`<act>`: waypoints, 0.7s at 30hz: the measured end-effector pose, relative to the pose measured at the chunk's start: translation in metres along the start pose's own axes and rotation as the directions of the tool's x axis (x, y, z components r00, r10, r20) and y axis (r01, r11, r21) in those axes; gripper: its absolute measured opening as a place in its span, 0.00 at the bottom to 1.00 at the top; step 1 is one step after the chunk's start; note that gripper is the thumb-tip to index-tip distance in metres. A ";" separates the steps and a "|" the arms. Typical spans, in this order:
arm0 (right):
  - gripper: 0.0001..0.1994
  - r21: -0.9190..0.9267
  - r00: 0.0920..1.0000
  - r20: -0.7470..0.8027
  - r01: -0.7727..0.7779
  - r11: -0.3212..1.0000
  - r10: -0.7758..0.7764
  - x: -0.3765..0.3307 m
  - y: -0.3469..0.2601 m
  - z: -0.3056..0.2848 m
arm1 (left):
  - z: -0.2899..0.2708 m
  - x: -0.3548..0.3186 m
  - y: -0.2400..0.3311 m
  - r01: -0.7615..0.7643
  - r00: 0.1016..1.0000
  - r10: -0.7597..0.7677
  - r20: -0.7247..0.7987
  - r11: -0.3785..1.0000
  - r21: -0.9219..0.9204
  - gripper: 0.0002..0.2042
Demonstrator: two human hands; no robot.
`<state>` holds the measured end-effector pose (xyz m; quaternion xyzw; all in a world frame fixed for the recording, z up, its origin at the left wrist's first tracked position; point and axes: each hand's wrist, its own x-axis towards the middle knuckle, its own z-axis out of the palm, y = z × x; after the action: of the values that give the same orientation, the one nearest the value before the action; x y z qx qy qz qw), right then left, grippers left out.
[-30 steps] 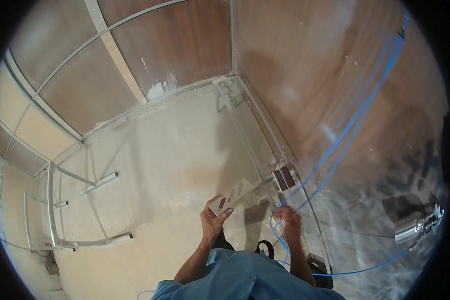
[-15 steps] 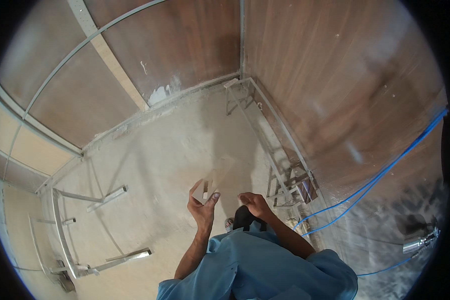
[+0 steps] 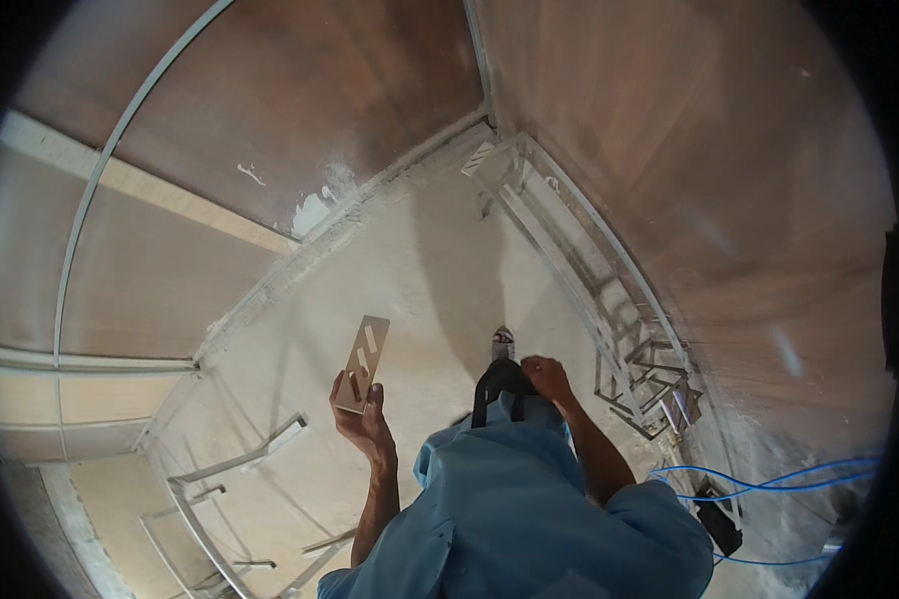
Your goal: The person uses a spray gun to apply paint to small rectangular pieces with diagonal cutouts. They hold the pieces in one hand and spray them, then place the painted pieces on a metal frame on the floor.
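My left hand (image 3: pixel 366 424) is closed on the lower end of a flat rectangular metal plate (image 3: pixel 374 351) with slanted slots cut through it. The plate points up and away, clear of the floor. Beside my right thigh, my right hand (image 3: pixel 547 377) is curled into a loose fist, and nothing shows in it. A similar slotted plate (image 3: pixel 477 160) rests at the far end of a long metal frame (image 3: pixel 569 270) along the right wall.
Small metal frames (image 3: pixel 654 389) crowd the near end of the long frame. Blue hoses (image 3: pixel 769 485) cross at the right by a dark object (image 3: pixel 719 527). Another metal frame (image 3: pixel 240 459) stands at left on the concrete floor (image 3: pixel 370 270). Brown panels wall the corner.
The view has turned and moved ahead. My left hand has shifted left with the plate, now plainly visible instead of blurred. My right hand has moved away from it to the right.
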<state>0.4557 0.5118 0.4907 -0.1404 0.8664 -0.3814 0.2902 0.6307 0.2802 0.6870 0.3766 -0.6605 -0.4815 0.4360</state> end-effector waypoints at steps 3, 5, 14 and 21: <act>0.15 0.182 0.999 0.038 -0.041 0.982 0.034 0.125 -0.068 -0.009 | 0.067 0.131 -0.009 0.005 0.999 -0.006 0.033 1.000 0.011 0.25; 0.14 0.272 0.993 0.048 -0.114 0.956 0.105 0.187 -0.099 -0.019 | 0.113 0.210 -0.019 0.001 1.000 -0.001 0.011 1.000 0.015 0.25; 0.20 0.560 0.930 -0.176 -0.173 0.810 0.321 0.482 -0.168 -0.011 | 0.376 0.576 -0.180 0.247 0.952 -0.220 0.212 0.963 -0.108 0.21; 0.21 0.709 0.750 -0.269 -0.270 0.651 0.604 0.804 -0.245 0.051 | 0.666 0.836 -0.380 0.342 0.813 -0.348 0.467 0.934 0.102 0.23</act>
<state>-0.1447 -0.0554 0.3270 0.2861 0.7369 -0.5855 0.1795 -0.2457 -0.3777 0.3946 0.3624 -0.6713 -0.6258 0.1625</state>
